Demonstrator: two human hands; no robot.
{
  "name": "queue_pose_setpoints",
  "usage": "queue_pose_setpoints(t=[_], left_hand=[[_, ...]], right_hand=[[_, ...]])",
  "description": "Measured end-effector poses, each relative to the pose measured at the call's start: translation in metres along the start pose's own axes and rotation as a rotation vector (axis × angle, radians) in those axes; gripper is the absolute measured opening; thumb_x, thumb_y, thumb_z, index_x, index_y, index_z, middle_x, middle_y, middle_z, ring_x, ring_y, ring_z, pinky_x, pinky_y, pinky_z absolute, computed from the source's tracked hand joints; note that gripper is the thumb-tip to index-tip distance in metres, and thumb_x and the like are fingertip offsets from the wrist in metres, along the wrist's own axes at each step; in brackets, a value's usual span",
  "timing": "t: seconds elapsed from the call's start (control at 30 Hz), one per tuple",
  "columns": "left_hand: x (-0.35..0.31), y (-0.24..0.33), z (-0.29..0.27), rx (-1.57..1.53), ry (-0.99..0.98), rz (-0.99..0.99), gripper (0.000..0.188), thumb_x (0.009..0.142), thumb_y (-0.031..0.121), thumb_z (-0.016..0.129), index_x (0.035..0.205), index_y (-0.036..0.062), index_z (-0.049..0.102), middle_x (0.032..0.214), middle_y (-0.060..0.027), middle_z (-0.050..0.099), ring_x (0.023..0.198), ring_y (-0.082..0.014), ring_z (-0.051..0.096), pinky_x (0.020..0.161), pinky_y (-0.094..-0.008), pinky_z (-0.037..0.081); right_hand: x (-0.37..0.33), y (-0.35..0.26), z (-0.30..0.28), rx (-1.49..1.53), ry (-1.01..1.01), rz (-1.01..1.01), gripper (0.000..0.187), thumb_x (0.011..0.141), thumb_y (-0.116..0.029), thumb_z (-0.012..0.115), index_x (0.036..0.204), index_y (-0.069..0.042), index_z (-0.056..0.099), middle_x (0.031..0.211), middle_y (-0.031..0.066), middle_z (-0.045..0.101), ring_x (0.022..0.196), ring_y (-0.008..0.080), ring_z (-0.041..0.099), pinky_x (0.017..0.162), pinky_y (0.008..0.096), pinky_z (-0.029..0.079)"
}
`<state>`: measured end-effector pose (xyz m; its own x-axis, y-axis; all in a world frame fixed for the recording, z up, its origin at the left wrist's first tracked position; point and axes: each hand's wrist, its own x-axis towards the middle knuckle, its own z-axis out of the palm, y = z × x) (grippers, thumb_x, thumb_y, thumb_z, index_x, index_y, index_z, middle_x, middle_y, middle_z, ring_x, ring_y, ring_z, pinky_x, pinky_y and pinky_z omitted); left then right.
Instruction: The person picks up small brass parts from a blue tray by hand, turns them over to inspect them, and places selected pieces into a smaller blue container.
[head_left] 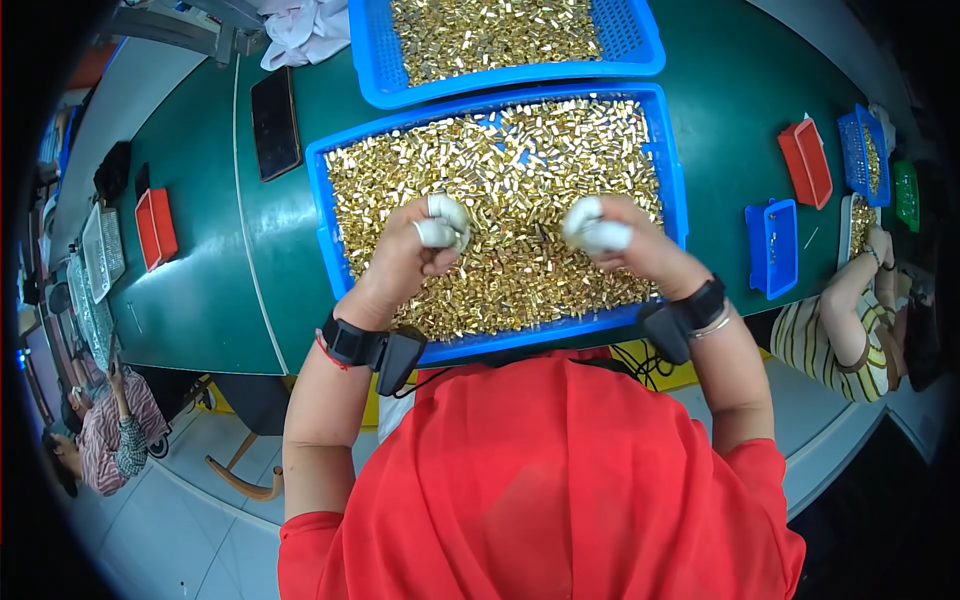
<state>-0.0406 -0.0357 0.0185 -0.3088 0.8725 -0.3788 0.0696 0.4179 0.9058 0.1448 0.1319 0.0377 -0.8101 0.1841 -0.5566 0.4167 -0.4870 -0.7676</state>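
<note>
A blue plastic tray (676,190) in front of me holds a wide layer of small, shiny gold-coloured metal pieces (500,290). My left hand (420,240) hovers over the left middle of the layer, its fingers curled and closed, white covers on some of them. Across from it, my right hand (625,238) is above the right part of the pieces. Its white-covered fingers are drawn together and a little blurred. Whatever either hand pinches is too small or hidden to make out. Each wrist wears a black strap with a dark box.
Behind the tray stands a second blue basket (510,80) of gold pieces. A dark phone (275,124) lies on the green table (200,260). Red bins (156,228) and a small blue bin (771,248) stand at the sides. Co-workers sit at both edges; one's hands (880,247) are at the right.
</note>
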Motion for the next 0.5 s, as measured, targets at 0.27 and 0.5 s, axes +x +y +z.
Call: queue_pose_setpoints(t=[0.27, 0.5], left_hand=[[0.05, 0.012, 0.031, 0.491, 0.097, 0.078, 0.018, 0.073, 0.018, 0.067, 0.085, 0.0041, 0.068, 0.071, -0.0107, 0.065, 0.061, -0.0256, 0.061, 0.055, -0.0342, 0.048], [0.056, 0.009, 0.039, 0.701, 0.116, 0.159, 0.015, 0.069, 0.011, 0.062, 0.079, 0.0014, 0.067, 0.069, -0.0203, 0.062, 0.063, -0.0345, 0.061, 0.06, -0.0449, 0.05]], right_hand=[[0.029, 0.02, -0.003, -0.9, 0.469, -0.373, 0.016, 0.079, -0.017, 0.064, 0.088, -0.004, 0.068, 0.062, 0.006, 0.056, 0.051, 0.0141, 0.054, 0.047, 0.0304, 0.044], [0.04, 0.03, 0.011, -1.245, 0.554, -0.414, 0.016, 0.075, -0.017, 0.066, 0.087, -0.005, 0.067, 0.074, 0.016, 0.062, 0.061, 0.0307, 0.061, 0.055, 0.0409, 0.048]])
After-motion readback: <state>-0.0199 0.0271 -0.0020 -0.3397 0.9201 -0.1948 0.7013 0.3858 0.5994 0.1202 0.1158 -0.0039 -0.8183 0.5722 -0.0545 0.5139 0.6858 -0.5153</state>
